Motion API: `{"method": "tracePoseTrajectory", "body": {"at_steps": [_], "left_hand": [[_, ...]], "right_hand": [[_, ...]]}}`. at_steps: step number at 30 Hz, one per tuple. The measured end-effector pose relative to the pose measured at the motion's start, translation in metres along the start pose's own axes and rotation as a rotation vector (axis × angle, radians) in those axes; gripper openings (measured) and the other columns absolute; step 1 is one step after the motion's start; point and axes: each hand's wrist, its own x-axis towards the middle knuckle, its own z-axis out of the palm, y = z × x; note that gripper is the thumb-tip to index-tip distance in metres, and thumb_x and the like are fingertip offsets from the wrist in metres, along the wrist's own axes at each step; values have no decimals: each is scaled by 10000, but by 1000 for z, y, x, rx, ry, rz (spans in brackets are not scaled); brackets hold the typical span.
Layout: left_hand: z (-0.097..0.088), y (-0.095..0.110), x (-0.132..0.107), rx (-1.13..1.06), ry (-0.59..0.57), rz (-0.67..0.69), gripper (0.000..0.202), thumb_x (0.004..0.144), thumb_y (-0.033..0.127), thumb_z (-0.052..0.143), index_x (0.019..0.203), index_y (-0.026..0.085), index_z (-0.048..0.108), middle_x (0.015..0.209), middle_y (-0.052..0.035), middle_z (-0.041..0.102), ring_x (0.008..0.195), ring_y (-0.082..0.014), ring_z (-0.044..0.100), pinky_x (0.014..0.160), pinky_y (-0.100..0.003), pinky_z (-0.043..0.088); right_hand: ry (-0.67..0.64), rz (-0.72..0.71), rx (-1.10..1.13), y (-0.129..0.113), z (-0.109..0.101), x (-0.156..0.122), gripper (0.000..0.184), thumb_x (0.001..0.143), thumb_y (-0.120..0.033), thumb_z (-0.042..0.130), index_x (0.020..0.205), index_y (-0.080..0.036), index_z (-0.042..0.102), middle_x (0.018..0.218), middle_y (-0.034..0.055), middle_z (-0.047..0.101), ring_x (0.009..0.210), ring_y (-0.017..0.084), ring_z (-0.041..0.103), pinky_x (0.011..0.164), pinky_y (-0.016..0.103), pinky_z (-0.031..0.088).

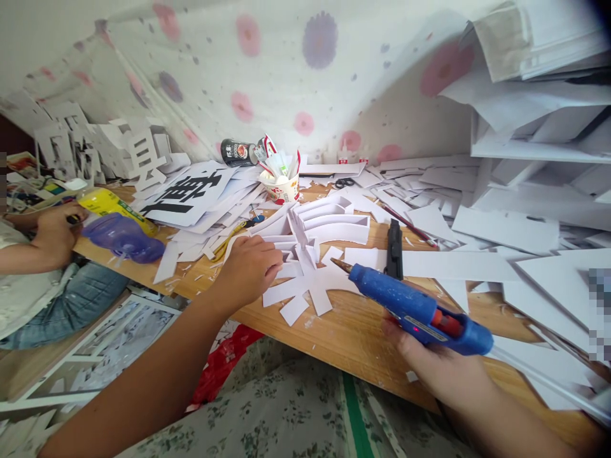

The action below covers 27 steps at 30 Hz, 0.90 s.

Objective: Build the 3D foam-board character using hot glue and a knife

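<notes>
My right hand is wrapped round the handle of a blue hot glue gun, whose nozzle points left towards a white foam-board character. A clear glue stick trails from the gun's back end. The character lies on the table, flat at the front with strips standing on edge as walls at the back. My left hand has its fingers curled over the left side of this character; the fingertips are partly hidden. Just behind the gun's nozzle lies a black utility knife.
A paper cup with glue tubes and a black can stand at the back. White board offcuts cover the right. Printed sheets, a purple bottle and a yellow packet lie left, near another person's hand.
</notes>
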Motion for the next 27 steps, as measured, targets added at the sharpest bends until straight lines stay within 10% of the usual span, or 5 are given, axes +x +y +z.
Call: {"method": "tracePoseTrajectory", "body": {"at_steps": [27], "left_hand": [[12,3,-10,-53,162,-32,180,886,191,539,718,191,602,768,-7,630,823,-208,499,785,-386,318]], "right_hand": [[-167,80,38,8,31,14,75,737,-249,542,715,-232,611,698,18,656,655,196,631,595,295,506]]}}
